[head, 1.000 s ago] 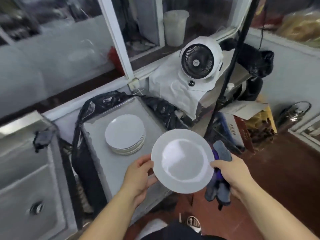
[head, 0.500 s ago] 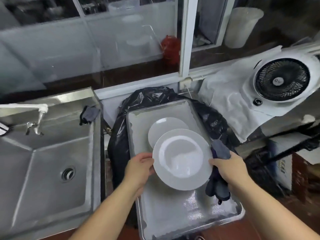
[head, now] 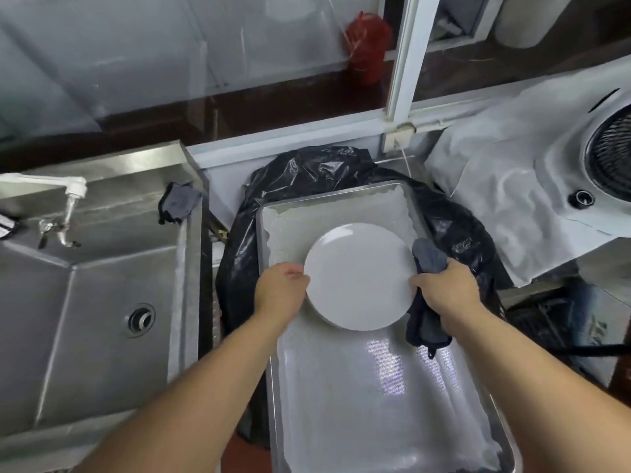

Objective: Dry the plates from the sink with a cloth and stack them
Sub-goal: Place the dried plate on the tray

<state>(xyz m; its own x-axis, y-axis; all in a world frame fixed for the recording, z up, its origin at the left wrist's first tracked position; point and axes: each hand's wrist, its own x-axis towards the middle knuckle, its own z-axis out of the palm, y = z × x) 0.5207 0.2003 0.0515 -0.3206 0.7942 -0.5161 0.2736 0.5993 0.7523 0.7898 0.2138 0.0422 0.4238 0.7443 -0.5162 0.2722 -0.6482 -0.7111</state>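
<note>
The white plate (head: 358, 276) is positioned face down over the metal tray (head: 375, 404), to the right of the steel sink (head: 102, 302). The left hand (head: 278, 291) grasps its left rim with curled fingers. The right hand (head: 445, 290) contacts the right rim while clenching the dark cloth (head: 426, 322), which hangs below it.

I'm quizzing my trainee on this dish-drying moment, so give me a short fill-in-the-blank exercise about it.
1. The white plate is held over the metal ____.
2. The right hand also grips a dark blue ____.
3. The left hand touches the plate's ____ edge.
4. The steel sink holds ____ plates.

Missing words: tray; cloth; left; no
</note>
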